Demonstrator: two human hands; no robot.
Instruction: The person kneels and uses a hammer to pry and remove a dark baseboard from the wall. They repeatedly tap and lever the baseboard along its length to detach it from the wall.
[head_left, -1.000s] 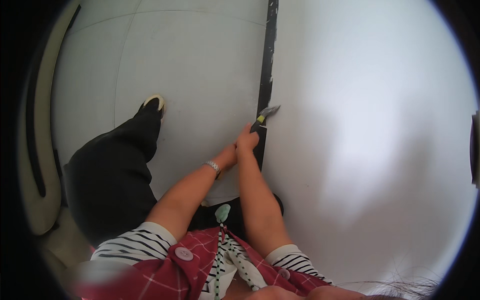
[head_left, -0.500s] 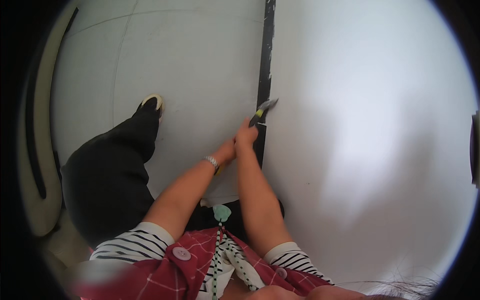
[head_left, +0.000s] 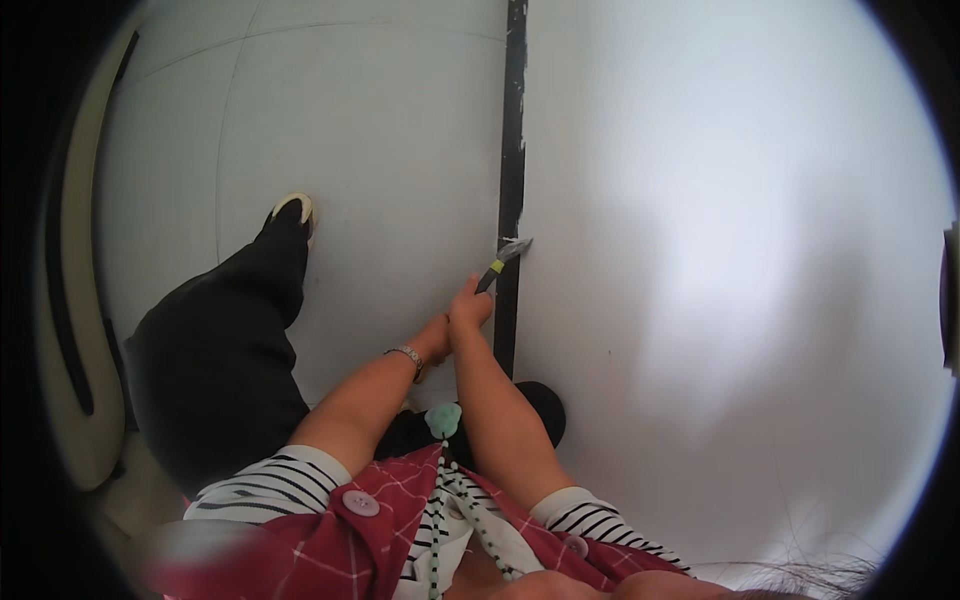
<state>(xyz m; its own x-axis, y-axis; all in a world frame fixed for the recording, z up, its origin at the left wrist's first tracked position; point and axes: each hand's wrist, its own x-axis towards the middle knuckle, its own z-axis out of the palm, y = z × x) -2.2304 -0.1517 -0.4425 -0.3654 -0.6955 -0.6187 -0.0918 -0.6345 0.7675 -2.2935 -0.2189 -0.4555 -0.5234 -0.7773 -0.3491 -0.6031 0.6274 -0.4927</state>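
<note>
A long-handled scraper [head_left: 512, 251] with a grey metal blade and a black and yellow-green handle reaches across a black baseboard strip [head_left: 511, 180]. Its blade tip lies at the edge where the strip meets the white wall. My right hand [head_left: 470, 305] is closed around the handle below the blade. Just behind it, my left hand [head_left: 433, 340] is closed lower on the same handle, its fingers largely hidden. A yellowish bit of the handle's end shows under my left wrist. Ragged white patches mark the strip's wall-side edge farther up.
The pale grey tiled floor [head_left: 370, 150] spreads to the left of the strip, the white wall [head_left: 720, 250] to the right. My black-trousered leg and shoe [head_left: 293, 210] are at left. A beige, dark-trimmed piece [head_left: 85, 400] stands at the far left edge.
Both hands and the scraper have come nearer to me along the strip and slightly left in view. The whole view has shifted a little, the strip now standing farther left.
</note>
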